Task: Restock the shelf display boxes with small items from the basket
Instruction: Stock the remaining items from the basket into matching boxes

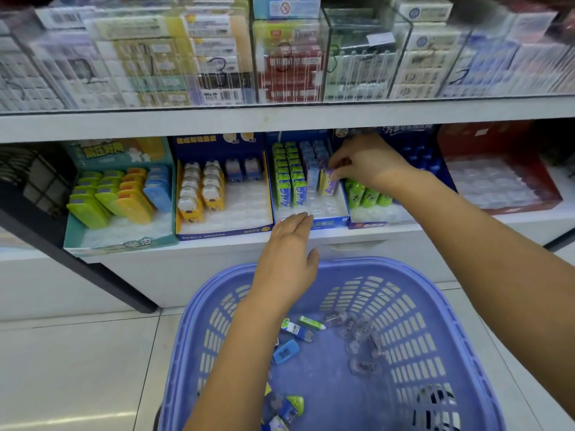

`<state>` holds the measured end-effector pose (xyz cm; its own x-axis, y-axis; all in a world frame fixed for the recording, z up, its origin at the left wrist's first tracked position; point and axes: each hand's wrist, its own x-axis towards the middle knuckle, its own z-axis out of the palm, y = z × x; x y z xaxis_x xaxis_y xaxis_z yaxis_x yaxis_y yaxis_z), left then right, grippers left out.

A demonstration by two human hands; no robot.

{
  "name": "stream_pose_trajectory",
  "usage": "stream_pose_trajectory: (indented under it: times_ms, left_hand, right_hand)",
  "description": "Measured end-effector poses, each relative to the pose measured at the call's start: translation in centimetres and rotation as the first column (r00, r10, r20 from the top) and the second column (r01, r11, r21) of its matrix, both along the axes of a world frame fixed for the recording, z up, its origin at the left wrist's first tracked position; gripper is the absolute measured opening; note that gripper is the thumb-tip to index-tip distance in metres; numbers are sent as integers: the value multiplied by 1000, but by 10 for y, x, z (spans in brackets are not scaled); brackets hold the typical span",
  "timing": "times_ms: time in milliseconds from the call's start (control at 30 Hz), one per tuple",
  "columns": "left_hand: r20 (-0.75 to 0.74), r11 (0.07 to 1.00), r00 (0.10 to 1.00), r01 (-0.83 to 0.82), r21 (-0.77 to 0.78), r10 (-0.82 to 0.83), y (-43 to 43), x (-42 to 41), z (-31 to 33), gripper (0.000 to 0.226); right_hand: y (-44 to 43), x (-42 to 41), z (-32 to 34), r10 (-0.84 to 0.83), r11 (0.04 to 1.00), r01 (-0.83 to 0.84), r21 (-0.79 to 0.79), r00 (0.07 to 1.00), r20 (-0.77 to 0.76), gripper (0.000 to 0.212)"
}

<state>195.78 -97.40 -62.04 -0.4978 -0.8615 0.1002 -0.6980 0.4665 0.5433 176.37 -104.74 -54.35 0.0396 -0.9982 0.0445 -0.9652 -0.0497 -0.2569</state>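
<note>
A blue display box (329, 221) on the lower shelf holds rows of small green and blue packs. My right hand (367, 163) reaches into it and pinches a small purple and yellow pack (328, 183) standing at the front of the right-hand row. My left hand (287, 259) hovers flat, fingers apart, between the box's front edge and the lilac plastic basket (441, 309), holding nothing. On the basket floor lie several small green and blue packs (295, 329) and several clear plastic pieces (361, 334).
Left of the blue box stand a box of yellow bear-shaped items (224, 228) and a teal box of coloured cases (121, 244). To its right are green tubes (367, 195) and a red box (497, 181). An upper shelf (280, 119) overhangs, filled with clear-fronted packs.
</note>
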Motion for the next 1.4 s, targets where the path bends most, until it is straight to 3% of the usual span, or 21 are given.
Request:
stream_pose_trajectory:
  times_ms: [167,267,367,433,500,600,700,800,967,1033,1100,1233,1333,1400]
  left_hand:
    - [-24,998,999,29,60,-28,1,4,2,57]
    - [-216,998,976,-30,57,42,6,12,5,39]
    - [-324,987,932,-142,79,160,11,24,-4,20]
    - [-187,969,965,-146,198,184,11,33,-23,15]
    - [74,929,987,-159,333,143,13,43,-51,16]
    - [419,866,908,-226,446,21,25,56,-100,24]
    - [577,787,806,-272,554,-128,44,64,-148,37]
    - [608,769,777,-286,572,-163,60,66,-183,30]
    - [551,762,831,-403,507,74,67,69,-210,38]
    - [530,760,841,-414,501,108,68,71,-217,47]
    - [525,748,837,-445,492,152,68,71,-222,39]
    - [564,722,808,-492,486,171,66,68,-225,31]
    - [526,670,832,-492,556,174,59,66,-219,31]
    - [497,619,843,-504,602,203,49,65,-206,28]
  right_hand:
    - [-2,13,-2,-24,999,27,36,997,-75,27]
    - [8,23,-2,-36,999,36,0,994,-105,28]
    - [47,40,-22,-17,988,35,-151,993,116,25]
    - [78,56,-49,47,999,-42,-33,976,211,21]
    - [99,72,-91,119,961,-165,224,971,206,19]
    - [115,91,-161,134,881,-210,424,970,202,28]
    - [123,103,-218,134,853,-213,477,972,195,40]
    - [124,113,-256,169,827,-255,501,963,211,53]
    - [124,130,-296,328,794,-399,459,916,230,52]
    - [128,131,-307,343,812,-412,413,910,233,47]
    - [138,127,-315,311,821,-392,414,917,251,52]
    - [154,106,-326,351,813,-370,449,927,129,54]
    - [156,90,-320,206,837,-273,475,960,189,34]
    - [154,80,-307,-64,838,-154,523,925,375,27]
